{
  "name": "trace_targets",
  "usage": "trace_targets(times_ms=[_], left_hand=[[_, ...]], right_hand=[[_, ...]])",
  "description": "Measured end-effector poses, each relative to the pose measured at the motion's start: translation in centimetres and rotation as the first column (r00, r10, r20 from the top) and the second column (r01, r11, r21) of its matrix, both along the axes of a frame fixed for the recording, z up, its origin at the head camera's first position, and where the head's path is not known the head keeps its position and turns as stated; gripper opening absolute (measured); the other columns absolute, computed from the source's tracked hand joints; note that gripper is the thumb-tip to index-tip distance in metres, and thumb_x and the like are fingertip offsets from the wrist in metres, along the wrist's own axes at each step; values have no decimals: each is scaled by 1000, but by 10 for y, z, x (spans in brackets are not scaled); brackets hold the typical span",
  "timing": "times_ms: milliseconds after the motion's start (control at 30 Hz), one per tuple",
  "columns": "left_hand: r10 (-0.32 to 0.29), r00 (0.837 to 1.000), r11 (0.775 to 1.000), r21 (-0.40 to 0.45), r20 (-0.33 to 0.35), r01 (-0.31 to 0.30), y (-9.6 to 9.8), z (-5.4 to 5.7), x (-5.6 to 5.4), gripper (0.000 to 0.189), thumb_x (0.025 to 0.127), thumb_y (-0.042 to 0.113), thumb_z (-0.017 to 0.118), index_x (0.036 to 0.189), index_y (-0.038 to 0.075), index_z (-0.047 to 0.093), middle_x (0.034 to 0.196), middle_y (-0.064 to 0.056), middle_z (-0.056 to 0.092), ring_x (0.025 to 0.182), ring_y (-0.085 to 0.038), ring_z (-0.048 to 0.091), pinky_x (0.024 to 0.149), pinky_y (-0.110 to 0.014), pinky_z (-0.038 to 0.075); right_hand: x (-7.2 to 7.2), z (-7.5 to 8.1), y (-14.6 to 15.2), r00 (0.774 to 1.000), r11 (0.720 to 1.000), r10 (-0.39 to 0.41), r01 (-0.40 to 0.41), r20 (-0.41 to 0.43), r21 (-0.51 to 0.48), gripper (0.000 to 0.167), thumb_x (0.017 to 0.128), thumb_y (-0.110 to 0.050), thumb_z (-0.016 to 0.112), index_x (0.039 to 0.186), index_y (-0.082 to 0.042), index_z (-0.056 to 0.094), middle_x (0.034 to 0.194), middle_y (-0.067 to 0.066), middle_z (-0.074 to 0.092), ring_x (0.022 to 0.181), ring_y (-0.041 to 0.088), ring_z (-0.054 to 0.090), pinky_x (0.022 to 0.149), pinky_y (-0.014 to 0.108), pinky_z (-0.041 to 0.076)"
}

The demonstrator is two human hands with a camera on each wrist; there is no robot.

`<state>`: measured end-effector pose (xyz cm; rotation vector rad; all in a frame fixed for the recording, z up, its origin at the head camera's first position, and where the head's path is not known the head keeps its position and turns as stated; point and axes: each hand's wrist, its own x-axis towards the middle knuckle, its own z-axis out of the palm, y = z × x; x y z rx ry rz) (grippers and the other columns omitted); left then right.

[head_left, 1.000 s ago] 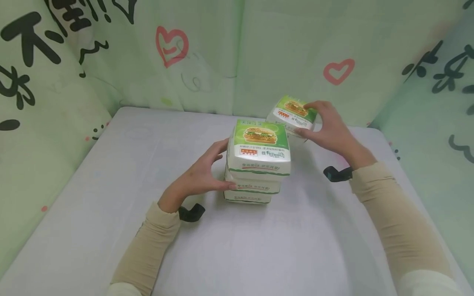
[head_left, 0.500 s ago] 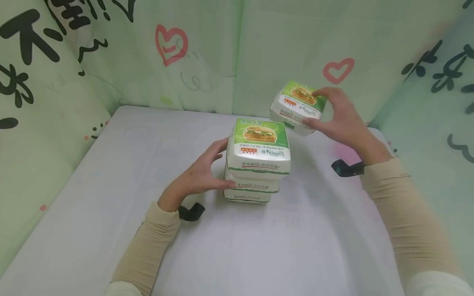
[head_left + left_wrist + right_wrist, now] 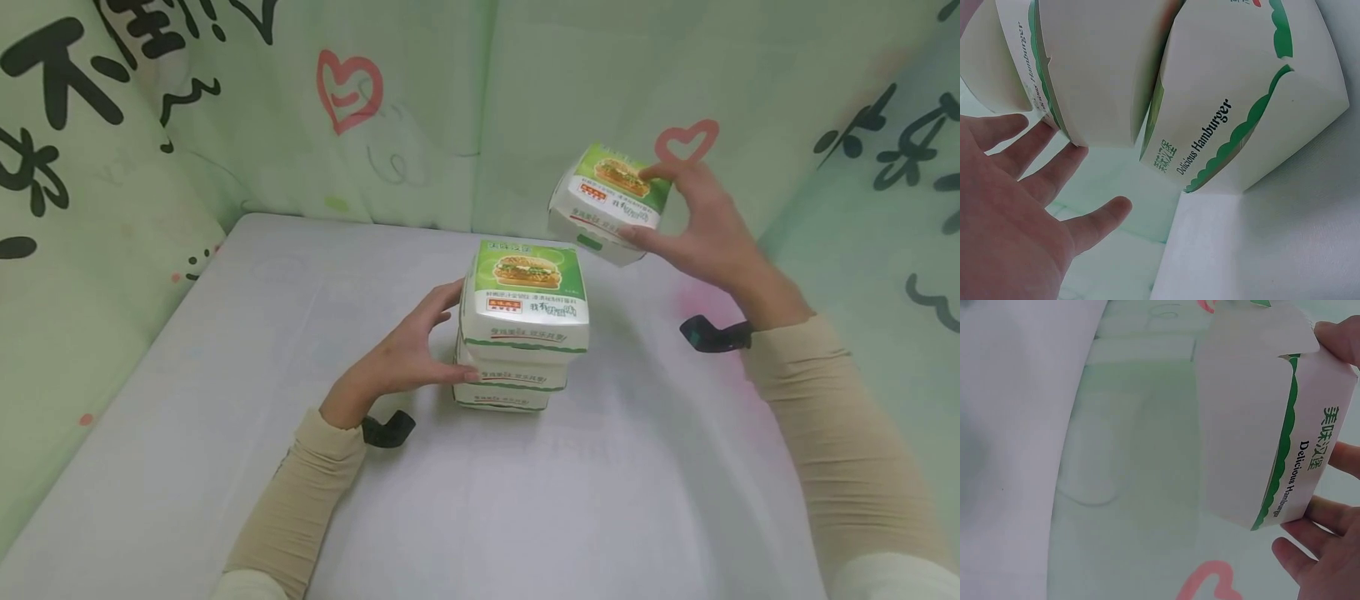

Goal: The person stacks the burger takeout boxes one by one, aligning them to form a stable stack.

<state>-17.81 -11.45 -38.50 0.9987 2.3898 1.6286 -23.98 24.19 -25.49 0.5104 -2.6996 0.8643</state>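
Three hamburger boxes [image 3: 523, 333], white with green lids and burger pictures, form a slightly uneven stack on the table; the top one juts out to the right. My left hand [image 3: 405, 346] touches the stack's left side, thumb by the front corner of the middle box. Its fingers [image 3: 1054, 175] look spread and fairly straight in the left wrist view, some tips against a box edge. Behind and right of the stack, another hamburger box [image 3: 607, 200] is held up, tilted, by my right hand [image 3: 701, 225]. The right wrist view shows thumb and fingers gripping this box [image 3: 1247, 425].
A white-covered table [image 3: 360, 517] lies beneath, its far edge close to a pale green curtain [image 3: 420, 108] with red hearts and black lettering. Dark curved wrist pieces [image 3: 388, 430] stick out at both wrists.
My right hand has raised its box up and slightly to the right, from low behind the stack. My left hand and the stack have stayed in place.
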Motion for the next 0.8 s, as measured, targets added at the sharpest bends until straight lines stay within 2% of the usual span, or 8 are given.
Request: trace_targets(times_ms=[167,433,667,800], left_hand=[[-2,1000,1000,-3,3,2,0,-1,0,104,74,27,88,156,28,23,157,9,30,147,-11,27,120,-47,29],[3,1000,1000,-2,13,-3,-1,-2,-1,104,74,27,88,156,30,23,157,10,30,147,-10,28,120,-46,30],[4,1000,1000,-12,3,-4,0,-1,0,105,74,27,88,156,30,22,157,8,30,147,-11,27,119,-47,30],[4,1000,1000,-14,7,-3,1,0,1,105,74,27,88,156,30,22,157,8,29,147,-11,27,120,-46,30]], right_hand=[[3,6,1,1000,1000,-10,10,1,-8,69,83,-26,78,144,-14,48,149,6,45,136,29,37,110,60,33],[7,14,1,998,999,33,-34,-48,-34,66,82,-21,80,141,-17,52,144,5,50,133,22,40,113,46,32],[12,20,-2,999,999,32,-33,-41,-21,67,83,-22,79,143,-16,50,148,6,47,133,28,39,112,57,32],[15,24,-4,998,999,41,-42,-42,-28,66,83,-22,79,143,-18,51,147,5,47,133,28,40,112,56,32]])
